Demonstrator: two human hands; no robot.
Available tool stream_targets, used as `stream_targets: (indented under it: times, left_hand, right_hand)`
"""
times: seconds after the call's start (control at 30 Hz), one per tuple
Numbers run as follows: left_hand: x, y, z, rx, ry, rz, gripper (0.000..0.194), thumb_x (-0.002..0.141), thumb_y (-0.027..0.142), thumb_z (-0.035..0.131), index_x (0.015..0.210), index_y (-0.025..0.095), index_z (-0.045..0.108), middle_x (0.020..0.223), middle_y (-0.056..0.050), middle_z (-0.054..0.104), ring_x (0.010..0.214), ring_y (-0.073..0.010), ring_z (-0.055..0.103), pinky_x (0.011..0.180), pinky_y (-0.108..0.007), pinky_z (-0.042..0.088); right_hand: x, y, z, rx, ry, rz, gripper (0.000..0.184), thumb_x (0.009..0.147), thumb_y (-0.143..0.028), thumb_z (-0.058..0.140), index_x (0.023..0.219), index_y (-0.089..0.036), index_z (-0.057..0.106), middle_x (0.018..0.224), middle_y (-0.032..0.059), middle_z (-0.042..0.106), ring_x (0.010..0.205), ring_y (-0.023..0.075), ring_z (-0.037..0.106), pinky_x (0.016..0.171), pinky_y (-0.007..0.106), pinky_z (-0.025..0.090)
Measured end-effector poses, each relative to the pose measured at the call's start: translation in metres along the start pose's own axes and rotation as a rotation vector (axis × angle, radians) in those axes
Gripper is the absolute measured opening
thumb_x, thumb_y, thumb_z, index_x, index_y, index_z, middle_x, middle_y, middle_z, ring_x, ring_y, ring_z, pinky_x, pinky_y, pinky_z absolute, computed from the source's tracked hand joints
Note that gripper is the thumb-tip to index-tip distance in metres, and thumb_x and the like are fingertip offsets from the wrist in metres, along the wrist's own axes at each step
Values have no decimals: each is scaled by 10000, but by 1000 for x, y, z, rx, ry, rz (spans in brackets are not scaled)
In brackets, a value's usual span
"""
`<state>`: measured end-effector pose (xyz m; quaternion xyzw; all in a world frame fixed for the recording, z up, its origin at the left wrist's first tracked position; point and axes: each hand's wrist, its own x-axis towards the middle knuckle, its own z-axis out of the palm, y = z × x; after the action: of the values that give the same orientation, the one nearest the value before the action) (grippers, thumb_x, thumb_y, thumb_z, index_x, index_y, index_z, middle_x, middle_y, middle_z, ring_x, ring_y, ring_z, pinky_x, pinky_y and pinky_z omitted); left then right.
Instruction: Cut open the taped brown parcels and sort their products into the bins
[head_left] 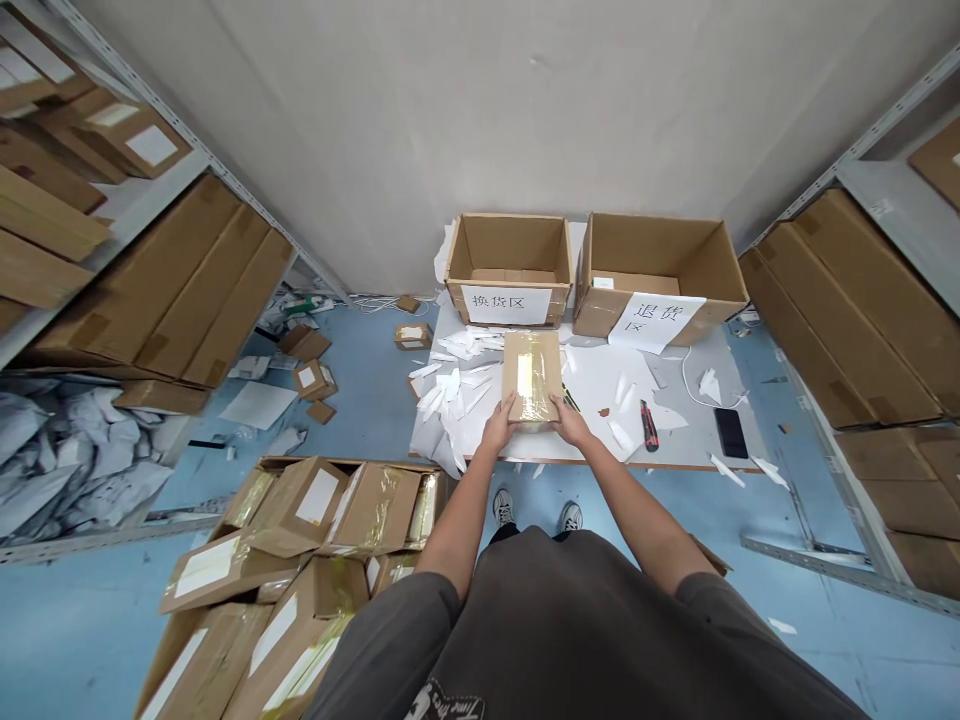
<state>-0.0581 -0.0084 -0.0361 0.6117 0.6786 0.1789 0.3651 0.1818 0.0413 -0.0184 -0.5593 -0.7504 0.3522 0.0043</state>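
1. Head view, and it centres on the parcel (550, 378), at the near part of the table (705, 370) between two hands. Whether its underside touches the tabletop, I cannot tell.
2. Left hand (498, 428): clamped on the parcel's left side near the close corner, and the fingers partly hidden. Right hand (571, 422) mirrors it, fingers closed against the opposite side. That matching grip looks chosen to keep the parcel level, with its white label (524, 377) and shiny tape (541, 360) facing up in plain sight.
3. Just beyond, two open boxes sit side by side: the left box (510, 240) and the right box (682, 235). Their signs, reading "exchange area" and "returns area", hang on the near walls, probably so they can be read from where the person stands.
4. Over to the right, a red-and-black cutter (649, 426) lies on the table, then a phone (731, 433) near the front edge, both seemingly within easy reach. A yellow-and-black tool (570, 398) peeks out just beside the right hand, partly covered.
5. Paper scraps (450, 385) crowd the table's left end. Down on the left, a large carton (296, 461) is packed with taped parcels (380, 505), several tilted against each other, apparently because they are piled loosely.
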Motion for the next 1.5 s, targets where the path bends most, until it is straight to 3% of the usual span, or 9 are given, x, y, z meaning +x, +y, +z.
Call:
stream_targets:
  times: [0.13, 0.27, 0.43, 0.57, 0.77, 0.9, 1.0, 1.2, 1.5]
  left_hand:
    - [-6, 14, -18, 43, 21, 14, 854, 953, 304, 705, 1703, 341, 299, 1692, -83, 451, 1474, -300, 539, 1179, -434, 475]
    - [-6, 40, -59, 107, 114, 70, 666, 1013, 461, 645, 1634, 327, 448, 1561, -79, 609, 1385, -312, 614, 1139, -399, 488]
    - [23, 76, -100, 179, 196, -34, 680, 1036, 583, 555, 1641, 295, 440, 1299, -119, 761, 1215, -356, 705, 1073, -433, 504]
    - [51, 89, -89, 135, 171, 1, 644, 1069, 479, 486, 1675, 282, 392, 1592, -127, 573, 1396, -354, 598, 1144, -455, 472]
    - [69, 83, -72, 10, 194, -35, 638, 1100, 481, 377, 1705, 285, 324, 1690, -96, 459, 1509, -311, 498, 1210, -470, 437]
    - [51, 65, -76, -22, 130, 67, 621, 1090, 480, 438, 1655, 225, 434, 1706, -95, 434, 1609, -264, 353, 1291, -423, 337]
    - [27, 55, -67, -23, 83, 147, 682, 1009, 470, 620, 1636, 246, 470, 1707, -85, 435, 1605, -276, 360, 1293, -429, 348]
    - [10, 59, -43, -13, 184, 95, 658, 1044, 266, 544, 1675, 355, 383, 1688, 2, 466, 1557, -236, 448, 1246, -408, 427]
    - [-1, 94, -88, 197, 315, 50, 456, 1104, 449, 472, 1530, 356, 605, 1581, -50, 601, 1299, -279, 680, 1093, -398, 522]
  right_hand:
    - [-8, -14, -15, -12, 39, -13, 726, 1003, -237, 598, 1678, -214, 330, 1511, 171, 571, 1353, 282, 596, 1113, 382, 459]
    - [-16, -32, -57, -23, 143, -87, 555, 1091, -354, 459, 1633, -244, 405, 1402, 144, 635, 1233, 280, 645, 1054, 383, 487]
    - [8, -56, -108, -87, 256, -83, 554, 1117, -428, 358, 1629, -226, 412, 1362, 164, 672, 1197, 328, 654, 1040, 409, 481]
    - [41, -64, -116, -94, 256, 103, 600, 1124, -379, 261, 1696, -206, 307, 1402, 192, 651, 1170, 330, 671, 1026, 419, 489]
    - [53, -53, -117, -91, 204, 58, 628, 1125, -381, 300, 1727, -208, 250, 1478, 164, 622, 1289, 286, 626, 1092, 374, 469]
    - [27, -35, -109, -64, 182, -18, 671, 1084, -481, 466, 1690, -216, 352, 1553, 162, 558, 1346, 296, 596, 1118, 377, 464]
    - [4, -23, -90, -41, 96, -82, 802, 997, -455, 652, 1699, -258, 316, 1556, 134, 552, 1361, 296, 585, 1104, 370, 475]
    - [-8, -31, -61, -43, 198, 69, 699, 1055, -292, 504, 1712, -279, 268, 1409, 139, 581, 1157, 286, 687, 988, 357, 517]
    - [-12, -45, -97, -66, 277, -94, 573, 1112, -398, 390, 1661, -233, 377, 1320, 146, 675, 1137, 295, 667, 987, 377, 498]
